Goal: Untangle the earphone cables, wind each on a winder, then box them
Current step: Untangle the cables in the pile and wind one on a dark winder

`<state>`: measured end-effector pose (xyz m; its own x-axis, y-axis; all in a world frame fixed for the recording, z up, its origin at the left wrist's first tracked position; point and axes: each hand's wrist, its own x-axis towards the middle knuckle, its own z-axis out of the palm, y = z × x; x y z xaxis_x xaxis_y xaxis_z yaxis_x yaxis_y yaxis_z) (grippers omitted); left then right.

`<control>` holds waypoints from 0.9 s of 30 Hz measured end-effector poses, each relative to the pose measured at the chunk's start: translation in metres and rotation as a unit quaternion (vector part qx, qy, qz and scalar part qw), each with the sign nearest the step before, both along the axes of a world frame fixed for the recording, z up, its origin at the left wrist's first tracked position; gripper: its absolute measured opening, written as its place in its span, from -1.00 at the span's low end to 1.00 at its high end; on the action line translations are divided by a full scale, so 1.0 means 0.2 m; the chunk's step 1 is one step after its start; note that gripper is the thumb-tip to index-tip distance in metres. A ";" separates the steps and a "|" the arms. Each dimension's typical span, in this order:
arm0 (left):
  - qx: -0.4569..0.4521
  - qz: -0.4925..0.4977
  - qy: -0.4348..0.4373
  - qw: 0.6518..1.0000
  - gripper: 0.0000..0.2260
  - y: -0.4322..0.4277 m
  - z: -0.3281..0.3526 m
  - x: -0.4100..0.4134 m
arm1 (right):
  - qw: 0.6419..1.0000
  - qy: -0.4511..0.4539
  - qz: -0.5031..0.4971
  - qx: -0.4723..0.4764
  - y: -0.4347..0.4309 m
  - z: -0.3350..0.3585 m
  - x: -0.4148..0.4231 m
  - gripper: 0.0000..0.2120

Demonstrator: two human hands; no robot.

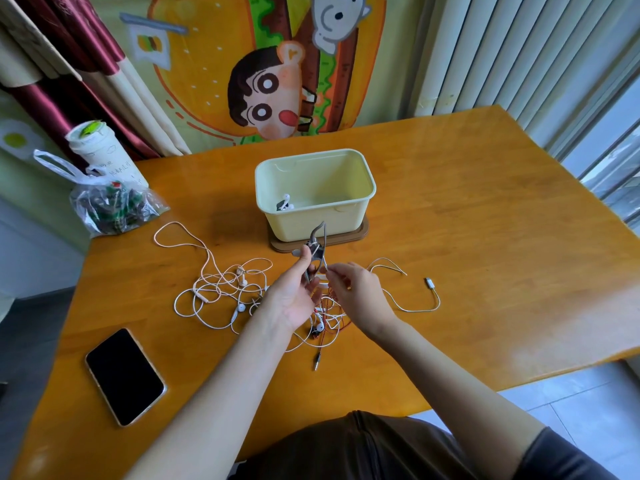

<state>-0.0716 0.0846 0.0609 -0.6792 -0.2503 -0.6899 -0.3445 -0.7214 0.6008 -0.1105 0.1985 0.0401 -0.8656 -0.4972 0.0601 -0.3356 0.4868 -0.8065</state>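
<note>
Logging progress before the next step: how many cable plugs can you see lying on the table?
2. A metal jack plug lies nearest the person, below the tangle; a silvery connector lies farthest right. Others may be hidden in the tangle.

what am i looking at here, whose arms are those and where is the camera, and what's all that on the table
No machine here: a person works with bare hands, and the single picture comes from a camera on their head, looking down. On the wooden table lie a tangle of white earphone cables, a red cable, a dark phone and a plastic bag. A cream box already holds one wound earphone. The left hand holds up a gray cable looped round a small dark piece, probably a winder; the right hand has a pinching grip on the same cable.
</note>
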 end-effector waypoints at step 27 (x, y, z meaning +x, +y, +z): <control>0.030 -0.010 0.018 0.999 -0.64 -0.01 -0.06 0.02 | 0.996 0.032 0.055 0.059 -0.01 0.01 0.05 -0.77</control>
<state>-0.0685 0.0821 0.0494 -0.7083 -0.1955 -0.6783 -0.3386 -0.7491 0.5694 -0.1014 0.1973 0.0414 -0.8011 -0.5964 0.0502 -0.4422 0.5333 -0.7212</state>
